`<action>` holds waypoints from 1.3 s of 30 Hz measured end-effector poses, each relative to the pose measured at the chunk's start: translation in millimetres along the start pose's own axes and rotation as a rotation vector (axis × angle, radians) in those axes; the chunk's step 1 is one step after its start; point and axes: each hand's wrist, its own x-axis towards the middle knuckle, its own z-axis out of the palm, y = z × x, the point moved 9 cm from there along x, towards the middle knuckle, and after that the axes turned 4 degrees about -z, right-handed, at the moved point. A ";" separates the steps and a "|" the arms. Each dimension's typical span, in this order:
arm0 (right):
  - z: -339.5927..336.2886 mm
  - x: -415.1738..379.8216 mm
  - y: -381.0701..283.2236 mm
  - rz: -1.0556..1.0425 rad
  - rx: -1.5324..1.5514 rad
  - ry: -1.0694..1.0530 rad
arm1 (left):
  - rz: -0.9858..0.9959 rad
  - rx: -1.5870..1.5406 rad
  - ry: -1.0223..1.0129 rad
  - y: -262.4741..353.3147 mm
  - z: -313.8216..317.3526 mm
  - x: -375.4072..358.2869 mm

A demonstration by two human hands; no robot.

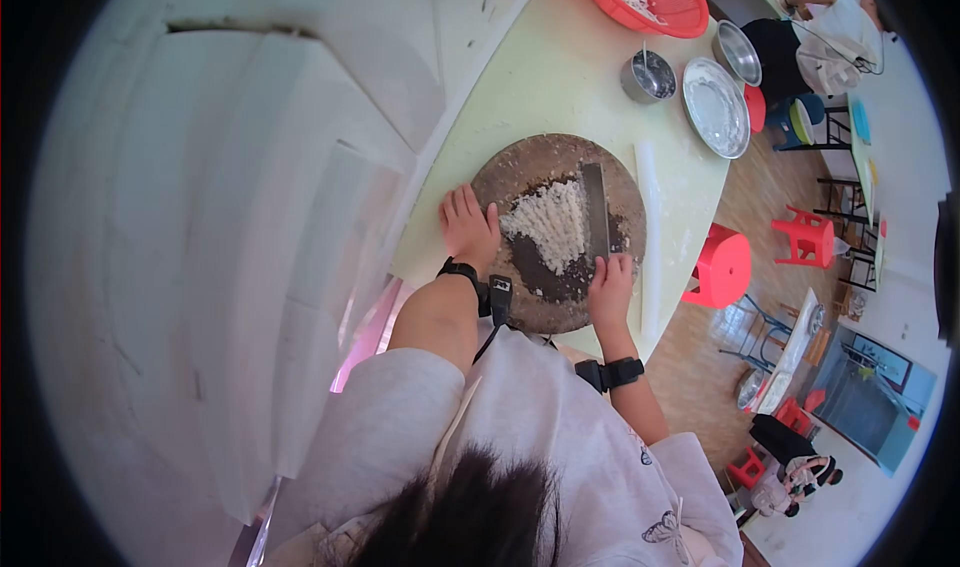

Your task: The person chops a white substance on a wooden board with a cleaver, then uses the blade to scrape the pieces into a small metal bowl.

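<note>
While both hands work at the round chopping board [560, 167] in the frame's centre, a pale chopped heap [548, 225] lies on it.
The right hand [610, 285] grips the cleaver [597, 210] handle, blade against the heap's right side; the left hand [468, 225] rests open, fingers flat on the board's left edge.

Bare table [560, 77] beyond the chopping block [520, 167]; bowls [650, 75] farther off.

Rough wooden chopping block [530, 167], dull metal cleaver [597, 210]
</note>
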 end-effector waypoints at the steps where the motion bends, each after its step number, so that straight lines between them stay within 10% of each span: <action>1: 4.4 -2.2 2.0 0.006 -0.024 -0.030 | -0.007 0.021 0.016 0.1 0.3 -0.7; 39: 12.2 2.9 -23.4 -0.051 0.001 -0.113 | -0.025 -0.004 -0.005 -2.3 -0.2 0.8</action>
